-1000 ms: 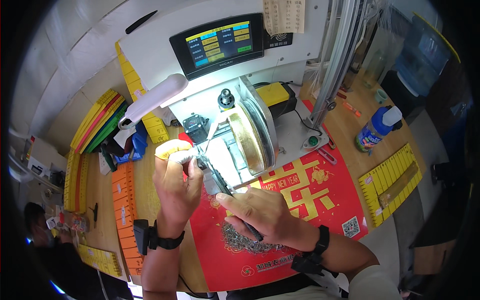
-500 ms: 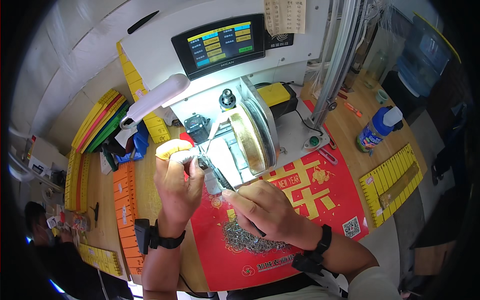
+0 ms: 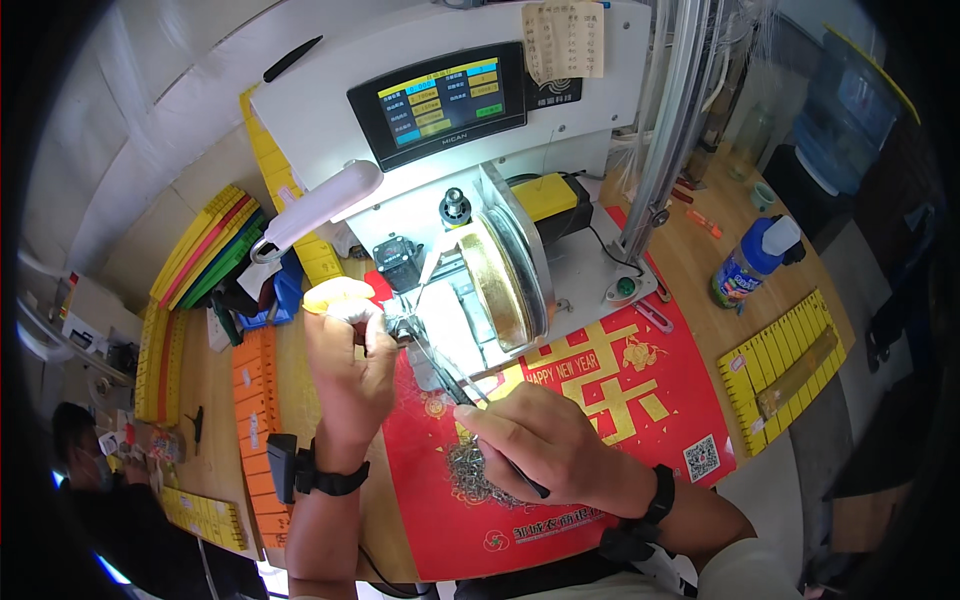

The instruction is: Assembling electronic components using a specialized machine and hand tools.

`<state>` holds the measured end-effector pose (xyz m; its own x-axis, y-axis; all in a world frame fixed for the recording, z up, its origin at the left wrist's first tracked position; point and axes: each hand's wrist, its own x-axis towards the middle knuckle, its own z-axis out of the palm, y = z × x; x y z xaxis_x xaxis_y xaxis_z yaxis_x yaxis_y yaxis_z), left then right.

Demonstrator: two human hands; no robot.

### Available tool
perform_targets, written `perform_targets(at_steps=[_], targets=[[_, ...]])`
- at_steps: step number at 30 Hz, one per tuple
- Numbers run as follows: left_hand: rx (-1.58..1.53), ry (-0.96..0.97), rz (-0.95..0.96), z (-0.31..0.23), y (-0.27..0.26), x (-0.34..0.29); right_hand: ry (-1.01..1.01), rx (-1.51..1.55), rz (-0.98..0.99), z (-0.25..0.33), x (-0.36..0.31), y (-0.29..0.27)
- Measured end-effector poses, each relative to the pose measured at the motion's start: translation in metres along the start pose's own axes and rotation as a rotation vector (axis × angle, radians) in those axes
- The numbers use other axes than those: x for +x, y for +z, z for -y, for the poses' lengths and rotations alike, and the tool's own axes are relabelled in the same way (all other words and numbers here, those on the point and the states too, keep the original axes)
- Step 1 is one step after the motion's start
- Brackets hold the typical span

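My right hand (image 3: 545, 440) grips a pair of dark tweezers (image 3: 455, 380), their tips slanting up and left toward the machine's front. Opposite them my left hand (image 3: 345, 355) is closed in a pinch, with a yellow cover and a white cover on its fingers. What it pinches is too small to make out. Both hands meet just before a white winding machine (image 3: 570, 330) with a gold-rimmed wheel (image 3: 495, 285). Glare from a lamp (image 3: 325, 205) washes out the tweezer tips. Beneath my right hand a heap of fine metal bits (image 3: 475, 478) lies on a red sheet (image 3: 450, 545).
Above stands a lit screen (image 3: 440, 100). Orange (image 3: 262, 430) and yellow (image 3: 205, 250) slotted strips lie at left. A blue bottle (image 3: 748, 262), an orange pen (image 3: 704, 222) and a yellow strip board (image 3: 785, 370) lie at right. Another person (image 3: 85, 460) sits at far left.
The tweezers' two arms now show apart, where they looked closer together before. My left hand has shifted slightly left, and a red piece shows beside its fingertips.
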<state>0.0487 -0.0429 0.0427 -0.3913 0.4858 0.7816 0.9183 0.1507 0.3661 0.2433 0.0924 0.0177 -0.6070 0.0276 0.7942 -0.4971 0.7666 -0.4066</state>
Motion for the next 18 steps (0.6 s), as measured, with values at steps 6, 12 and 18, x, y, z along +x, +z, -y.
perform_targets(at_steps=[6,12,18], targets=[[-0.168,-0.371,0.006,0.031,-0.044,0.017,0.037,-0.1,0.18,0.005,-0.037,-0.037],[-0.14,-0.703,0.469,0.061,-0.091,0.026,0.215,-0.579,0.579,-0.01,-0.096,-0.124],[0.192,-0.334,0.477,0.09,-0.114,0.01,0.319,-0.575,0.243,0.003,-0.102,-0.138]])
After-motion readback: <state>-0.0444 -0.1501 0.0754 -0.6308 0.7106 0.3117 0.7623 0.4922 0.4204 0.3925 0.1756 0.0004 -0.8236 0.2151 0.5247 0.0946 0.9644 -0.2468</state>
